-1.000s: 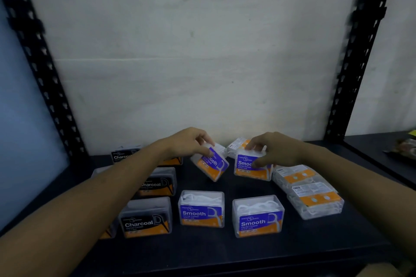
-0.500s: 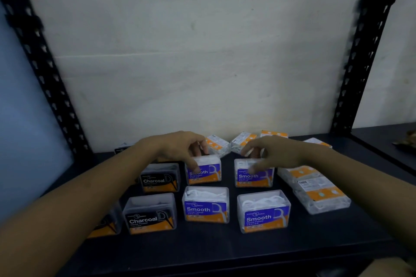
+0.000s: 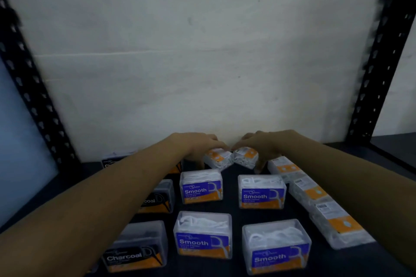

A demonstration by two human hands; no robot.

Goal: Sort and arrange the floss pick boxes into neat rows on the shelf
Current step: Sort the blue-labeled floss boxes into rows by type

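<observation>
Clear floss pick boxes stand on a dark shelf [image 3: 234, 267]. Several blue "Smooth" boxes form two rows in the middle, such as the near one [image 3: 203, 235] and the far right one [image 3: 262, 191]. Black "Charcoal" boxes [image 3: 135, 247] stand at the left. At the back, my left hand [image 3: 198, 145] grips a small orange-labelled box [image 3: 218, 158]. Right beside it, my right hand [image 3: 266, 144] grips a second one [image 3: 245, 157]. Both boxes are tilted and nearly touch each other.
A line of orange-labelled boxes [image 3: 315, 195] lies on its side along the right. Black perforated posts [image 3: 33, 87] [image 3: 378, 51] frame the shelf, and a white wall [image 3: 202, 63] closes the back. Another shelf [image 3: 396, 148] adjoins at the right.
Both hands let go of the two far "Smooth" boxes, which now stand in a row, and reached back to take hold of two orange-labelled boxes by the wall.
</observation>
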